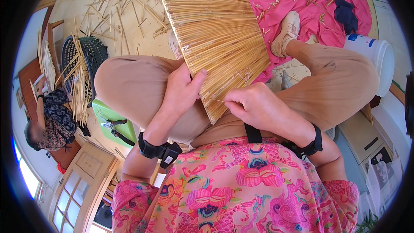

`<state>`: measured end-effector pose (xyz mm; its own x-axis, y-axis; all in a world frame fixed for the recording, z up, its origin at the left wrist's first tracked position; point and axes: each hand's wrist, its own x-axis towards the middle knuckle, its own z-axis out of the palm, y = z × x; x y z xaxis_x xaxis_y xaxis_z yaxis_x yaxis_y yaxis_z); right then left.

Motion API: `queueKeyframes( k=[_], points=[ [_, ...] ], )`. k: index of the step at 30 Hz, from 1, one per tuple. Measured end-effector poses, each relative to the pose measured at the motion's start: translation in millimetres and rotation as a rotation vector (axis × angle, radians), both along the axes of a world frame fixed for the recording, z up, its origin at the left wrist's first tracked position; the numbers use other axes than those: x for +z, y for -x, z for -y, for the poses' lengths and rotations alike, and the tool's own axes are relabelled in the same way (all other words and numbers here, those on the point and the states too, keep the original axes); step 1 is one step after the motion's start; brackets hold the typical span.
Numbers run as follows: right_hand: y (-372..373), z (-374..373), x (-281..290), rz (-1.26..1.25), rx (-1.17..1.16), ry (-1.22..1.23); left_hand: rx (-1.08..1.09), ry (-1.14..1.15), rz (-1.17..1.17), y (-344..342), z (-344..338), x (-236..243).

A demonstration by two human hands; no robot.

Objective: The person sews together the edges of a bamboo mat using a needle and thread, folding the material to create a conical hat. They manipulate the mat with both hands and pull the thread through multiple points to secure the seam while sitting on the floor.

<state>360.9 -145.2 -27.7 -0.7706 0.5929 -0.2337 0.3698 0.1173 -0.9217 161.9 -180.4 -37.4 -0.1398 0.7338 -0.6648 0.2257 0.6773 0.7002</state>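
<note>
I am sitting low with my knees up, and a big fan of thin bamboo sticks (215,34) rests across my lap. Its wide end spreads out over the floor (129,26) in front of me, and its narrow end points back at my tummy.

My left hand (181,90) is closed around the left edge of the fan, near the narrow end. My thumb lies flat on top of the sticks and my fingers are tucked under.

My right hand (254,105) is closed too. It pinches a thin pale thread (220,101) that runs to the tip of the fan. A little tangle of the same thread sits on the sticks just above my hand.

I think the fan is very light and stiff, but each stick is skinny and could snap if I bend it. The sticks look smooth, so they might slide apart. The best place to hold it is the narrow end, where the sticks bunch tight together, not the loose wide end.

Loose sticks (116,0) lie all over the floor. A pink cloth (302,13) with more bits on it is past my right shoe (286,32). A white bucket (377,58) stands by my right knee. Another person (49,118) sits at my left, beside a dark green basket (92,56).
</note>
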Motion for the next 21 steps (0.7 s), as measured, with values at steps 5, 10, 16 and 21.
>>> queueKeyframes(
  k=[5, 10, 16, 21],
  points=[
    [-2.1, 3.1, -2.9, 0.025, 0.029, -0.052, -0.029, 0.013, 0.000, -3.8, -2.8, 1.1],
    [-6.4, 1.0, -9.4, 0.101, 0.083, -0.098, -0.053, 0.003, 0.020, -6.8, -5.4, -2.4],
    [-2.4, -5.5, -7.9, 0.071, 0.084, -0.104, -0.091, -0.037, -0.003, -7.4, -5.5, -4.1],
    [-2.7, -6.1, -8.9, 0.037, 0.042, -0.083, -0.162, -0.027, -0.084, -8.6, -13.4, -1.6]
  ],
)
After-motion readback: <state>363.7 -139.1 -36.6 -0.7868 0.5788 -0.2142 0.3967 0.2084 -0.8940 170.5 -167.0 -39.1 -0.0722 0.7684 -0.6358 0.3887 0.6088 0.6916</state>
